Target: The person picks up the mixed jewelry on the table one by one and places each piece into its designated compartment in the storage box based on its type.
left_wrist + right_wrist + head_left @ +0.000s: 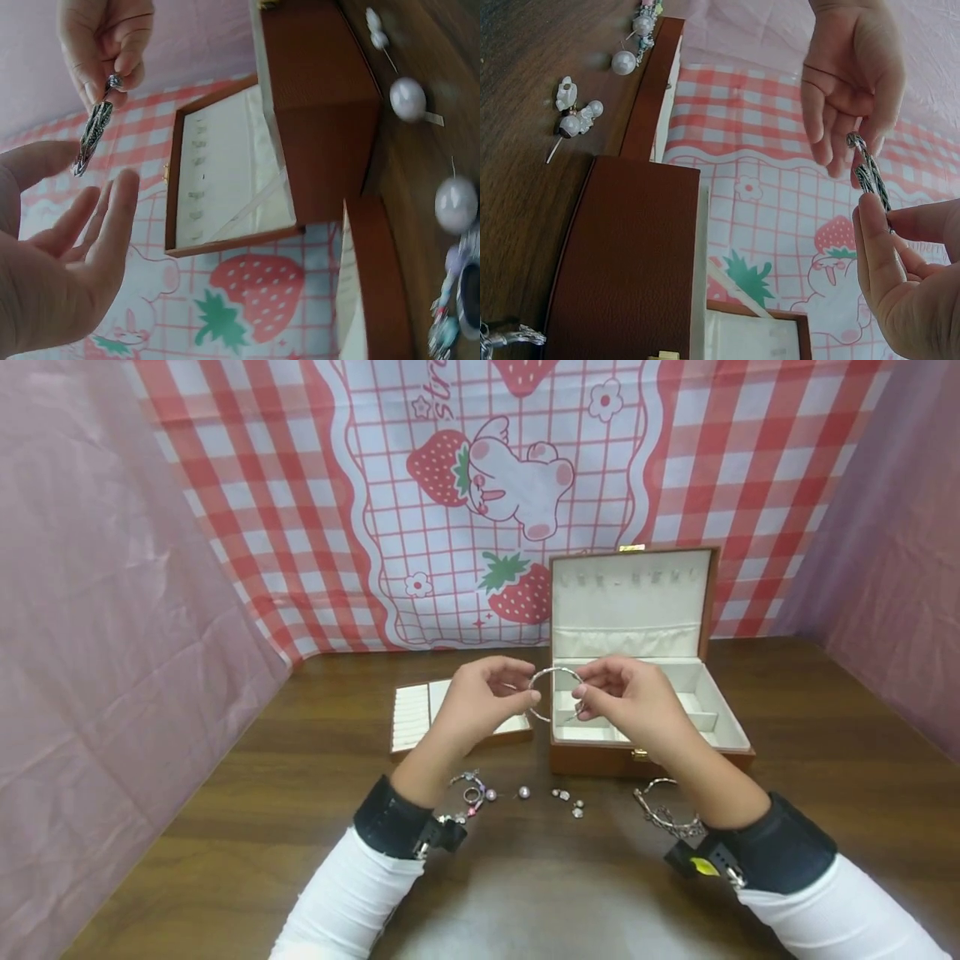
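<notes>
A thin silver bangle (555, 669) is held upright over the table, in front of the jewelry box (592, 762). My right hand (637, 697) pinches its right side between thumb and fingers. On the other side is my left hand (487, 697), its thumb and fingers spread apart at the bangle's edge. In the left wrist view the left thumb comes up to the twisted metal of the bangle (91, 139), while the fingers stay apart from it. The right wrist view shows the bangle's ends (862, 176) near the left fingertips.
The box stands with its lid (630, 597) raised. A ring tray (510, 739) lies left of it. Nearer lie a beaded bracelet (481, 782), a ring (472, 795), a pearl earring (524, 792), small earrings (577, 810) and silver bracelets (663, 818). A checked cloth (720, 460) hangs behind.
</notes>
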Demonstrator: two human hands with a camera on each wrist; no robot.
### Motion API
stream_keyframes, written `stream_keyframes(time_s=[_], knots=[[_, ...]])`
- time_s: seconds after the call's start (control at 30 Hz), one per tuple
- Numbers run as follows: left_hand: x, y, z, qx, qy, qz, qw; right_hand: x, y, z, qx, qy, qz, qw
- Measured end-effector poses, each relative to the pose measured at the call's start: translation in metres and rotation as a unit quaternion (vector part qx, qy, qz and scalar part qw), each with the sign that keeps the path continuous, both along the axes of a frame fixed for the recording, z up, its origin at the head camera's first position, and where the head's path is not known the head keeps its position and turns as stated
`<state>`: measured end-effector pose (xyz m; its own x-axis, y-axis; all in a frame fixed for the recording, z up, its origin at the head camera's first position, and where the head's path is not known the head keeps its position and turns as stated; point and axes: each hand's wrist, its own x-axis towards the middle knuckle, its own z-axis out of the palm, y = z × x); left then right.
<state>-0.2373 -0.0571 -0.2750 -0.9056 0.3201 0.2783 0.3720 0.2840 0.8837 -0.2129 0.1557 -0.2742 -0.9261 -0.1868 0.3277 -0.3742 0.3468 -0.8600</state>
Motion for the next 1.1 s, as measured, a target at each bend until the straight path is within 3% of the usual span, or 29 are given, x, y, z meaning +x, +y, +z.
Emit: stream_keyframes(time_s=[0.07,0.13,0.23,0.43,0.63,1.0,1.1], knots=[[-0.0025,-0.0003,-0.0009,0.079,-0.087,-0.050,0.9918,0.0001,0.0010,0.0013,-0.014,-0.007,-0.001,1.000],[-0.0044,0.0001,-0.0017,0.145,-0.157,-0.089,0.9728,-0.0002,0.0018,0.0020,-0.028,-0.014,0.001,0.999],[-0.0055,0.0011,-0.0025,0.195,-0.200,-0.119,0.9529,-0.0010,0.0020,0.0026,-0.057,-0.028,0.009,0.998],[-0.0076,0.0019,-0.0048,0.245,-0.200,-0.129,0.9399,-0.0028,0.0024,0.0027,-0.107,-0.063,0.030,0.992],[-0.0088,0.0010,-0.0065,0.265,-0.206,-0.140,0.9316,-0.0034,0.0059,0.0037,-0.151,-0.104,0.067,0.981],[-0.0079,0.0017,-0.0050,0.278,-0.241,-0.132,0.9203,-0.0048,0.0093,0.0050,-0.300,-0.172,0.131,0.929],[-0.0079,0.0020,-0.0055,0.279,-0.245,-0.131,0.9193,-0.0052,0.0094,0.0049,-0.314,-0.180,0.133,0.923]])
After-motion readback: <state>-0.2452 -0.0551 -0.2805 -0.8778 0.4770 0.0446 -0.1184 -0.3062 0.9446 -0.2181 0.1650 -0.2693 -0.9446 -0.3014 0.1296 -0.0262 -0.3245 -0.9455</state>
